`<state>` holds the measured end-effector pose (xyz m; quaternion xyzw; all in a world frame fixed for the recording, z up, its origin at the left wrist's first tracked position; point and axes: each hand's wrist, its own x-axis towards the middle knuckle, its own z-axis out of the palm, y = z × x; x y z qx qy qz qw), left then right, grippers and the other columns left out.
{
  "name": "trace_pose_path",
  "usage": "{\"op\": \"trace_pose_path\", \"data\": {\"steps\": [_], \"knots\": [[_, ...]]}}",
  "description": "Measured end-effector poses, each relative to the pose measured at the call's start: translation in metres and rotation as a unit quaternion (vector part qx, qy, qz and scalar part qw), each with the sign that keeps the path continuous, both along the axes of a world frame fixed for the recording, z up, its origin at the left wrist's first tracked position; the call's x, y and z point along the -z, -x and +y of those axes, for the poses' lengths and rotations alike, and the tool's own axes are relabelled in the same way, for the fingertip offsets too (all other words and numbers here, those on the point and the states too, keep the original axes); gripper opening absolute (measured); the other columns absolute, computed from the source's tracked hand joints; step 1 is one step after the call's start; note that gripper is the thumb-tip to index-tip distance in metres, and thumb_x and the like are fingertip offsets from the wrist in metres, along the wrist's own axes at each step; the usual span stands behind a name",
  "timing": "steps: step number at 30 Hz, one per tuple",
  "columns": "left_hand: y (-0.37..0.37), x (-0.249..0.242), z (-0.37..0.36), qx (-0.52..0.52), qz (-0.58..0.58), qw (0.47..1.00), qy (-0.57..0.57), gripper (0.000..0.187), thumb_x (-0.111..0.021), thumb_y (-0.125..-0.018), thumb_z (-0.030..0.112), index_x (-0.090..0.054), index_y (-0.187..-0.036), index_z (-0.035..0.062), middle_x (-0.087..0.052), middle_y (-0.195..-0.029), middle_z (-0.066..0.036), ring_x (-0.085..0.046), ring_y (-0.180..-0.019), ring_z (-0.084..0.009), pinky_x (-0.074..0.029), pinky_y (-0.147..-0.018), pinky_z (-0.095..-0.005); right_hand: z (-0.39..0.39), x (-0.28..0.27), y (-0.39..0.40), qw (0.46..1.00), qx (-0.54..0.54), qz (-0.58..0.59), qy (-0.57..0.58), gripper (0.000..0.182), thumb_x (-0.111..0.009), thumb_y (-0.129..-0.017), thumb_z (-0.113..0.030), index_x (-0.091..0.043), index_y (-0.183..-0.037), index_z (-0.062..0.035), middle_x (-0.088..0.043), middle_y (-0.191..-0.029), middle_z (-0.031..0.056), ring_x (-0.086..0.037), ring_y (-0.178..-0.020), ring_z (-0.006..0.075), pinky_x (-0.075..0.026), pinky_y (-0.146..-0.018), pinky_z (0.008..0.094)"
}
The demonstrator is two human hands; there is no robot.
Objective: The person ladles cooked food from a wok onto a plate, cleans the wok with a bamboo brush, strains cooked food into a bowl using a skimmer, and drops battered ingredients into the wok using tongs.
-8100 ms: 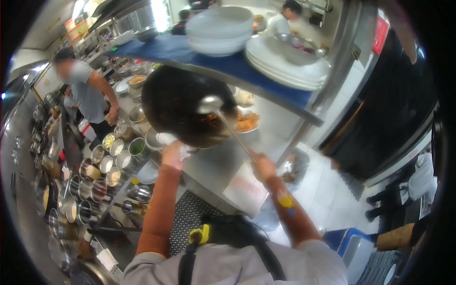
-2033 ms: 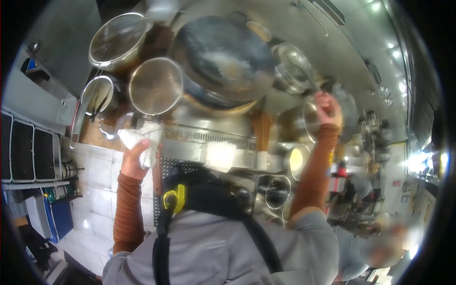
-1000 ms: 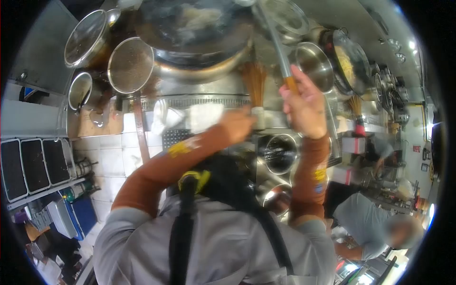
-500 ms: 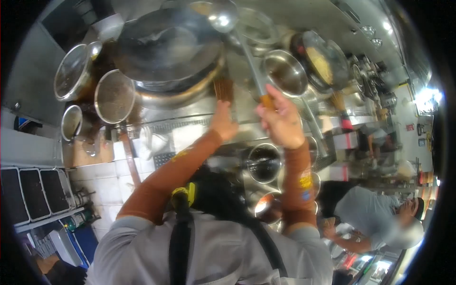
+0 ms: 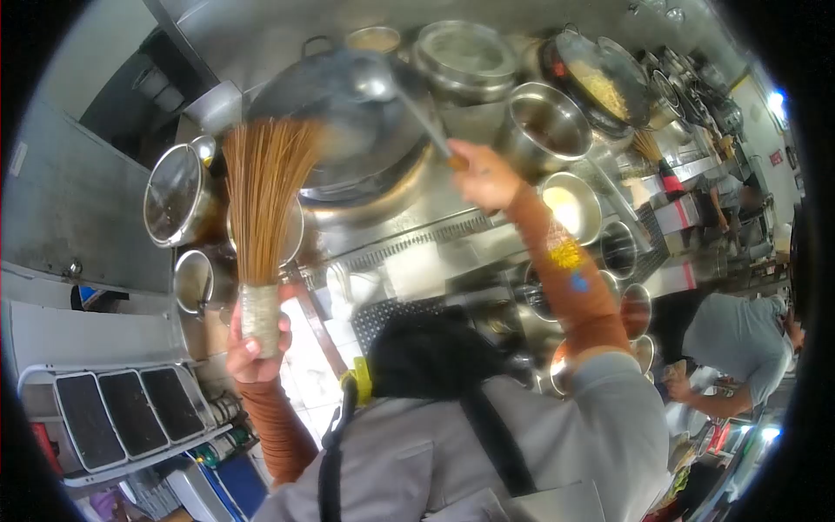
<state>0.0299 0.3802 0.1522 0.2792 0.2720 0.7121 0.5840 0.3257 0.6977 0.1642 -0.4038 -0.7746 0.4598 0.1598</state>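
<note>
- The bamboo wok brush (image 5: 263,200) is held upright in the left hand (image 5: 254,341), bristles fanned upward and raised off the stove to the left of the wok (image 5: 348,130); the grip sits low on the bound handle, which leaves the whole bristle length free.
- The left fingers (image 5: 252,348) are clenched round that wrapped base.
- The right hand (image 5: 484,177) grips the end of the ladle (image 5: 383,83) handle, fingers closed on it; the long handle lets the bowl of the ladle reach over the wok while the hand stays back from the heat.
- The wok rests in its ring on the steel stove surface (image 5: 409,244), its inside looking dark and hazy.
- Beside the brush hang or rest round wire strainers (image 5: 177,193) and a small pot (image 5: 195,280), within arm's reach of the wok.
- To the right stand steel pots (image 5: 550,126) and seasoning containers (image 5: 570,205), lined up along the stove.
- Another person in a grey shirt (image 5: 739,335) works further down the line.
</note>
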Motion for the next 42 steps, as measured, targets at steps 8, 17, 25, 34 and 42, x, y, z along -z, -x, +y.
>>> {"op": "trace_pose_path", "data": {"steps": [8, 17, 25, 34, 42], "knots": [[0.051, -0.038, 0.06, -0.045, -0.031, 0.996, -0.066, 0.075, -0.057, -0.085, 0.011, -0.016, -0.148, 0.0088, -0.035, -0.137, -0.031, -0.057, -0.098, -0.0265, -0.054, -0.067, -0.0301, -0.01, -0.022, -0.002, 0.923, 0.006, 0.109, 0.369, 0.06, -0.059, -0.086, -0.01, -0.033, -0.14, -0.0027, -0.062, -0.088, 0.0109, -0.055, -0.054, 0.0117, -0.044, -0.04, 0.0233], [0.047, -0.08, 0.196, -0.1, 0.91, 0.394, -0.079, 0.039, -0.065, -0.074, 0.01, -0.061, -0.113, 0.009, -0.061, -0.113, -0.011, -0.062, -0.095, -0.0326, -0.051, -0.082, -0.0423, -0.002, -0.083, -0.032, 0.968, -0.11, -0.113, 0.196, 0.05, -0.052, -0.09, -0.019, -0.042, -0.136, -0.0001, -0.055, -0.075, 0.0052, -0.05, -0.047, 0.0085, -0.04, -0.038, 0.0234], [0.072, 0.007, 0.281, -0.097, 0.928, 0.348, 0.093, 0.041, -0.063, -0.073, 0.013, -0.061, -0.114, 0.0147, -0.062, -0.107, -0.01, -0.065, -0.089, -0.0316, -0.052, -0.078, -0.0426, 0.031, -0.041, -0.029, 0.972, -0.193, -0.114, -0.071, 0.036, -0.057, -0.087, -0.021, -0.055, -0.119, -0.0047, -0.059, -0.073, 0.0095, -0.057, -0.054, 0.0167, -0.046, -0.048, 0.0302], [0.106, -0.055, 0.252, -0.169, 0.769, 0.612, 0.074, 0.044, -0.069, -0.073, 0.026, -0.064, -0.114, 0.0124, -0.066, -0.107, -0.013, -0.063, -0.096, -0.0313, -0.05, -0.084, -0.0365, 0.018, -0.053, -0.062, 0.815, -0.096, -0.288, -0.494, 0.029, -0.056, -0.078, -0.015, -0.06, -0.106, -0.0077, -0.063, -0.081, 0.0177, -0.063, -0.076, 0.0361, -0.051, -0.069, 0.0459], [0.132, 0.022, 0.29, -0.135, 0.647, 0.734, 0.156, 0.043, -0.07, -0.077, 0.028, -0.065, -0.116, 0.011, -0.069, -0.103, -0.013, -0.067, -0.089, -0.0226, -0.051, -0.08, -0.0324, 0.039, 0.009, -0.113, 0.842, 0.002, -0.404, -0.357, 0.017, -0.055, -0.082, -0.016, -0.054, -0.096, -0.0064, -0.065, -0.081, 0.0164, -0.064, -0.076, 0.036, -0.051, -0.069, 0.0476]]}}
